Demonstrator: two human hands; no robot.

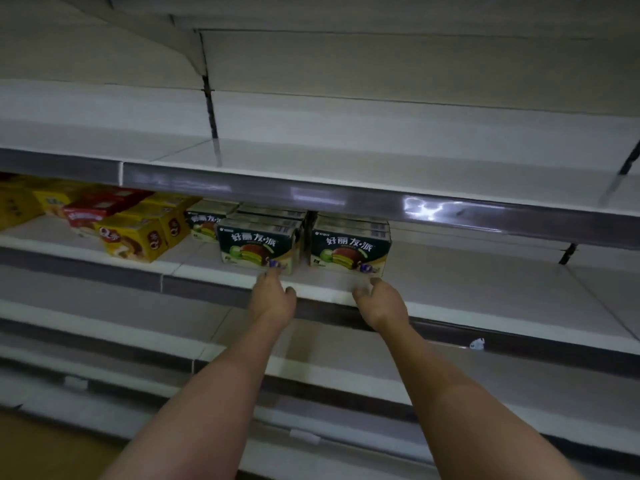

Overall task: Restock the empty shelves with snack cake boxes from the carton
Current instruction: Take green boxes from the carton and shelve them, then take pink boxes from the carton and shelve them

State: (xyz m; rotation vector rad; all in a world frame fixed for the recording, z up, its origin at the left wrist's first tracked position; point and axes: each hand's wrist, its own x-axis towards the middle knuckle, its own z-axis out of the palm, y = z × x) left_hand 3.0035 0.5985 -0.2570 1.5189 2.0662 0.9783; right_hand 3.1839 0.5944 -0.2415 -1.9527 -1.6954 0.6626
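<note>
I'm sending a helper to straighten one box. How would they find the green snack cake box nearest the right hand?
Find the white shelf holding boxes. Past the yellow boxes stand two stacks of dark green snack cake boxes; take the right stack's front box. Bare shelf lies to its right only.

This is a shop aisle, seen at a run of retail shelving. Long white metal shelves (433, 174) sit in tiers one above another, each with a grey price-label strip (311, 195) along its front edge and slotted uprights (210, 109) at the back joining the bays. Packaged goods face outward in rows: dark green snack cake boxes (349, 249) near the front edge of the middle shelf (485, 282), and yellow boxes (138, 237) and red boxes (90, 213) toward its left end (all printed retail cartons). Most tiers are bare, and the light is dim.
</note>
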